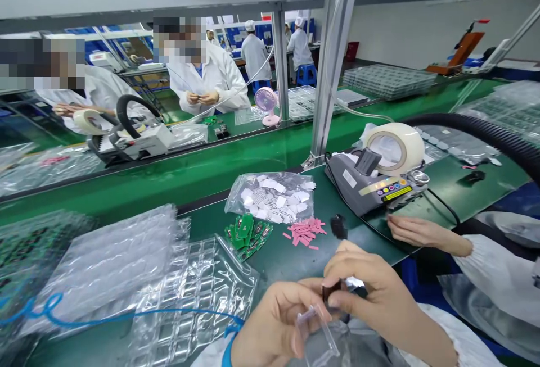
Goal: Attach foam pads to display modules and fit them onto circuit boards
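Centrally, at five o'clock in view, the curled left hand [274, 319] grips a clear plastic piece [328, 338], its long bar running eleven-to-five, while the right hand [375, 288] pinches a dark part [331, 290], axis mostly hidden. Shallow fingertip hold could let either slip onto the worktop [278, 266].

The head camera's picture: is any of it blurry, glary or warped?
In the head view, glare streaks the clear plastic tray; also there, blur smears the trays at the left edge, while the left hand and right hand look sharper; same head view: the metal post slants, perhaps from lens or camera tilt, and coarse squares mask the heads of two co-workers.
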Demonstrator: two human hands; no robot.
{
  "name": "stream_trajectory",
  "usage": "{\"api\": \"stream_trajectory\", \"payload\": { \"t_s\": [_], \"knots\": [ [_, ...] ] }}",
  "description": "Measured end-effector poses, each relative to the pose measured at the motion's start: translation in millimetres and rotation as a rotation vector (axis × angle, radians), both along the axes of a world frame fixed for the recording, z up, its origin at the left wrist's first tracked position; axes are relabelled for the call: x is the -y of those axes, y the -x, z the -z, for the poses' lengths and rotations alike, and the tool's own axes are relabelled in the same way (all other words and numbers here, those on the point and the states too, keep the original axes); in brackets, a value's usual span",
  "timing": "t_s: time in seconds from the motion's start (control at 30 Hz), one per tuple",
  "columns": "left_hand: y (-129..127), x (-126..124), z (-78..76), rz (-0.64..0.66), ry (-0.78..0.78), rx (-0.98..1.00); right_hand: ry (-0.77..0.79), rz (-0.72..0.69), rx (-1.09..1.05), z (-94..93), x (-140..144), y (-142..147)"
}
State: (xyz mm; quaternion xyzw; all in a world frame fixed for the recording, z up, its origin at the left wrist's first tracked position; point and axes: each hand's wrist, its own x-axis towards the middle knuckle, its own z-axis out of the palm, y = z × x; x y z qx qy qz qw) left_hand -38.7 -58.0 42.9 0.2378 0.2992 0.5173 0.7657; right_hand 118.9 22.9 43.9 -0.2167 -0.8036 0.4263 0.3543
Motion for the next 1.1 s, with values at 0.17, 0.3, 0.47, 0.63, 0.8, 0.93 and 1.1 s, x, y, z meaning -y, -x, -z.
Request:
{"api": "stream_trajectory", "payload": {
  "t_s": [0.17, 0.3, 0.47, 0.63, 0.8, 0.93, 1.1],
  "knots": [
    [5, 2, 2.4, -0.043, -0.030, -0.096, -0.268, 0.268, -0.055, -3.4, 6, 0],
    [4, 3, 3.4, -0.043, -0.118, -0.177, -0.258, 0.252, -0.013, -1.7, 9, 1],
    [0, 1, -0.8, -0.075, -0.182, -0.286, -0.195, 0.271, -0.002, 5.2, 12, 2],
    [-3, 1, 3.2, -0.085, -0.258, -0.285, -0.202, 0.322, -0.024, 7.4, 15, 2],
    [-4, 0, 9.8, -0.088, -0.318, -0.274, -0.170, 0.323, -0.045, 9.6, 15, 1],
    [-4, -1, 11.4, -0.096, -0.313, -0.282, -0.157, 0.328, -0.063, 13.7, 16, 0],
    [-6, -2, 14.4, -0.076, -0.287, -0.265, -0.128, 0.313, -0.058, 21.0, 16, 0]
  ]
}}
